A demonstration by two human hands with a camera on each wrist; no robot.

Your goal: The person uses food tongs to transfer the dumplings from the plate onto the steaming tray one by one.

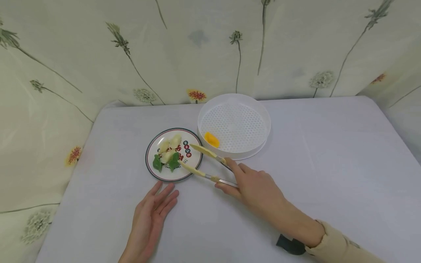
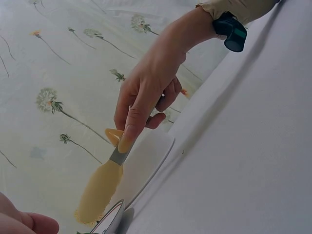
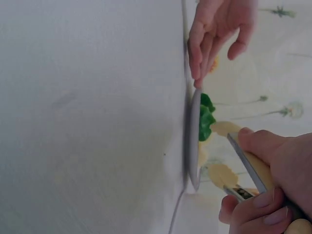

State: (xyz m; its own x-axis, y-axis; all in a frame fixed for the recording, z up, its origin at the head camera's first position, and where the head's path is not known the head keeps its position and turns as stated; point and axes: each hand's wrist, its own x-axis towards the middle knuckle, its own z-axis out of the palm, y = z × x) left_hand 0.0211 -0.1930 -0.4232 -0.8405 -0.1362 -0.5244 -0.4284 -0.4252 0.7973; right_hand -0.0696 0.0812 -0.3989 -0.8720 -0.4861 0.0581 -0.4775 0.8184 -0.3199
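My right hand (image 1: pixel 256 184) grips a pair of tongs (image 1: pixel 197 171) with pale yellow tips and metal arms. The tongs stand spread over a round white plate (image 1: pixel 194 160) with a dark striped rim and red and dark print. On the plate lie several pale, garlic-like pieces (image 1: pixel 167 156) and two green, leafy-looking pieces (image 1: pixel 174 162). One tong tip is close to the right green piece; whether they touch I cannot tell. My left hand (image 1: pixel 151 215) reaches to the plate's near edge, fingers extended, fingertips at the rim.
Behind and right of the plate stands a round white perforated tray (image 1: pixel 236 124), a yellow piece (image 1: pixel 212 140) inside at its left. A white cloth (image 1: pixel 329 164) covers the table. Flower-printed curtain (image 1: pixel 204 54) hangs at the back. A dark device (image 2: pixel 234 34) sits at the right wrist.
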